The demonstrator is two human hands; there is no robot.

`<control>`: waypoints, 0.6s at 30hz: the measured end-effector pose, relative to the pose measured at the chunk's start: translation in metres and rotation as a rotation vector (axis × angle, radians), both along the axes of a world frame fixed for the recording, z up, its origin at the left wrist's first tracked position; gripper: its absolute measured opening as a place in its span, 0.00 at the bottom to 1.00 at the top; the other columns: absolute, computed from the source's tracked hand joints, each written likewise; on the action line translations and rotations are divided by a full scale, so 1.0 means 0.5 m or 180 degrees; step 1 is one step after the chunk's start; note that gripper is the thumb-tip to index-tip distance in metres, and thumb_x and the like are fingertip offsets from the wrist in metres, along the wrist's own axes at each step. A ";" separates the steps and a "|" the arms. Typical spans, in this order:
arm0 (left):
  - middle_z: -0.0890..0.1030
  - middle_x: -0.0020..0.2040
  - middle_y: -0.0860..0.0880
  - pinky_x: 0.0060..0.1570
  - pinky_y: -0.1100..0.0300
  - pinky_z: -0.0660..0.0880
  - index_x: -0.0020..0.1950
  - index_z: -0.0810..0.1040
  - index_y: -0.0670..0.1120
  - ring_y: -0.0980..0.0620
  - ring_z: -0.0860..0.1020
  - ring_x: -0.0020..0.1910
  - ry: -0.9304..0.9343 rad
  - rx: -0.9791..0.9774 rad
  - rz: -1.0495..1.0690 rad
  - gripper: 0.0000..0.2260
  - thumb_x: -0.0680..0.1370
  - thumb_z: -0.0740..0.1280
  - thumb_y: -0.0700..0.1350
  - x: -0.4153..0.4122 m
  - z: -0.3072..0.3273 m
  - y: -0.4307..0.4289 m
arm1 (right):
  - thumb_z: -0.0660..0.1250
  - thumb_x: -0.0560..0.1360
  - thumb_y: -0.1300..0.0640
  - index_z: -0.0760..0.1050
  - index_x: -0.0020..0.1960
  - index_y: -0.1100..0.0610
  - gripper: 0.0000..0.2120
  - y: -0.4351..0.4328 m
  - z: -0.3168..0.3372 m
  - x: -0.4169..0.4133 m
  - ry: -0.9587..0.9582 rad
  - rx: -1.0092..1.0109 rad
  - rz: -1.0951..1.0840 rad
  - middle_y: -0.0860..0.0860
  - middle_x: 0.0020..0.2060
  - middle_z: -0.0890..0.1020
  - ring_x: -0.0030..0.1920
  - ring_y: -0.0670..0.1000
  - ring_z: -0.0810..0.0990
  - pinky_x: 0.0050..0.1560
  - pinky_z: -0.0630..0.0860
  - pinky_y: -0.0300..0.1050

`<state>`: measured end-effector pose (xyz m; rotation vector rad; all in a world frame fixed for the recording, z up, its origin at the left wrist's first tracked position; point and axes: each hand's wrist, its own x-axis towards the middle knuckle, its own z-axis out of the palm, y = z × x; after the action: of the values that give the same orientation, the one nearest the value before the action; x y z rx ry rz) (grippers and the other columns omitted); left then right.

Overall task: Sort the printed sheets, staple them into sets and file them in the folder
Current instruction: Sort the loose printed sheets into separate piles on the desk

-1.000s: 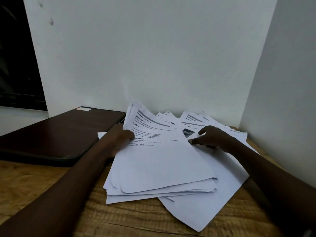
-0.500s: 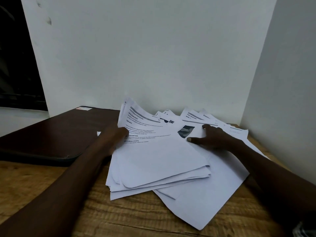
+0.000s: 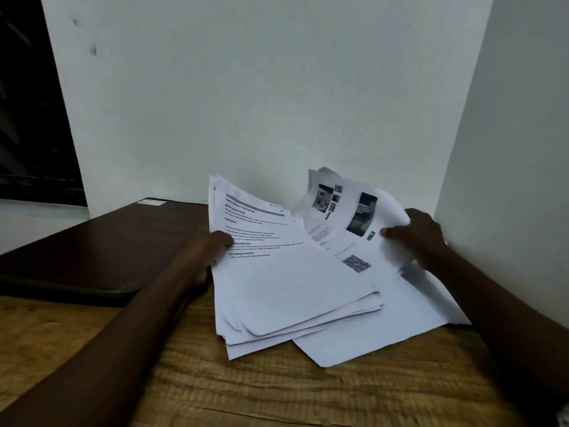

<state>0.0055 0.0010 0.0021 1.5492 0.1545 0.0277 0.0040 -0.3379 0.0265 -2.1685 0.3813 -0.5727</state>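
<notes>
A stack of printed sheets point(image 3: 286, 282) with text headings is tilted up at its far edge, and my left hand point(image 3: 212, 251) grips its left side, thumb on top. To the right, my right hand point(image 3: 421, 238) holds several sheets with photos and a QR code point(image 3: 357, 229), lifted and curled up toward the wall. More white sheets point(image 3: 378, 331) lie flat underneath on the wooden table point(image 3: 246, 389). A dark brown folder point(image 3: 101, 251) lies closed to the left of the papers. No stapler is in view.
White walls close off the back and the right side, forming a corner just behind the papers. A dark window opening sits at the far left. Bare wood runs along the table's near edge.
My right hand went from resting flat on the spread sheets to gripping a bunch and lifting it toward the wall. My left hand raised its stack's far edge slightly.
</notes>
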 end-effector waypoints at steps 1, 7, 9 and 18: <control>0.81 0.56 0.37 0.55 0.44 0.79 0.57 0.77 0.39 0.35 0.80 0.54 0.0028 0.0045 -0.0002 0.09 0.79 0.62 0.34 -0.001 -0.001 0.000 | 0.75 0.68 0.54 0.76 0.56 0.56 0.18 -0.001 -0.001 -0.006 0.0074 -0.0381 -0.0206 0.59 0.54 0.78 0.56 0.61 0.76 0.51 0.72 0.50; 0.79 0.56 0.36 0.48 0.48 0.77 0.61 0.75 0.39 0.39 0.79 0.47 0.0140 -0.0115 -0.0138 0.11 0.80 0.59 0.34 -0.001 -0.005 -0.008 | 0.67 0.73 0.57 0.77 0.53 0.55 0.09 -0.006 0.027 -0.021 -0.1067 0.0036 -0.0663 0.60 0.50 0.81 0.52 0.62 0.79 0.52 0.75 0.53; 0.79 0.60 0.37 0.48 0.46 0.77 0.65 0.74 0.39 0.38 0.79 0.51 0.0214 -0.0363 -0.0123 0.14 0.80 0.58 0.34 0.002 -0.002 0.000 | 0.68 0.73 0.57 0.77 0.53 0.56 0.09 0.001 0.049 -0.021 -0.1452 0.0892 -0.0596 0.57 0.48 0.81 0.47 0.57 0.79 0.49 0.75 0.50; 0.77 0.64 0.39 0.55 0.47 0.72 0.70 0.71 0.38 0.42 0.79 0.52 0.0020 -0.0931 -0.0162 0.16 0.85 0.56 0.42 0.002 -0.001 -0.003 | 0.69 0.64 0.55 0.71 0.49 0.52 0.15 0.142 -0.022 -0.022 -0.0797 0.1625 0.0684 0.57 0.49 0.80 0.49 0.58 0.80 0.47 0.81 0.58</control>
<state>0.0064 -0.0003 0.0016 1.2608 0.1181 -0.0386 -0.0069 -0.2669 0.0153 -1.6010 0.1341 -0.5475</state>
